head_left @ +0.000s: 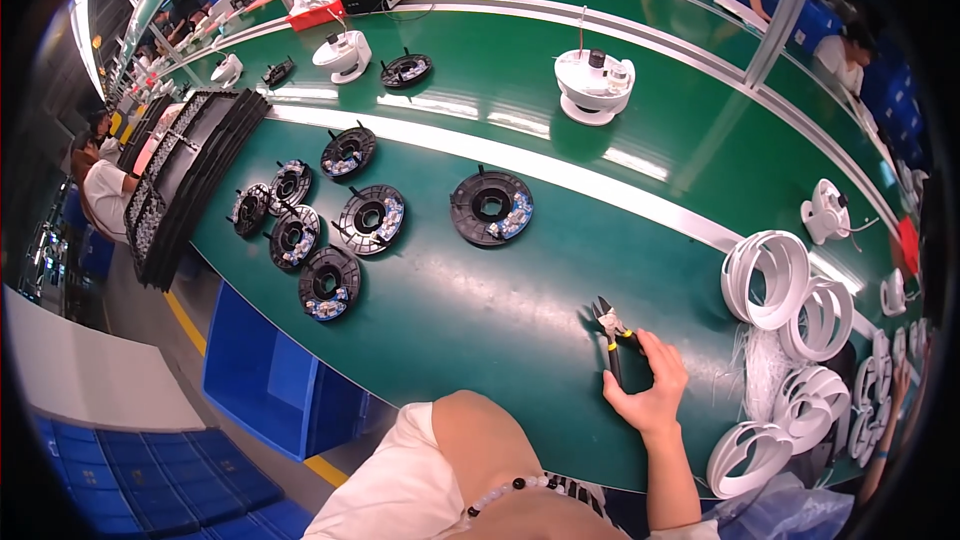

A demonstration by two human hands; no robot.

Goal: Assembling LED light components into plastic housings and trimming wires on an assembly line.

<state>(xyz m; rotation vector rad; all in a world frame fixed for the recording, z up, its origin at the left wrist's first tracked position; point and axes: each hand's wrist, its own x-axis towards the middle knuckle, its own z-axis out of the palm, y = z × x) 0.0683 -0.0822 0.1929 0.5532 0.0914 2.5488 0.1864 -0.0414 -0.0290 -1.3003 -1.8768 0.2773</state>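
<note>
Pointing forward and slightly left, the spread-handled cutters [609,322] are pinched by the right hand [654,386] over the green worktop [450,325].

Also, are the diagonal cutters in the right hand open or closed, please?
Open: the diagonal cutters in the right hand have their two black handles spread apart.

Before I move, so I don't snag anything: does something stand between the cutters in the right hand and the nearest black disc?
Nothing visible: green tabletop runs from the cutters in the right hand to the black disc. White rings sit off to the right.
</note>
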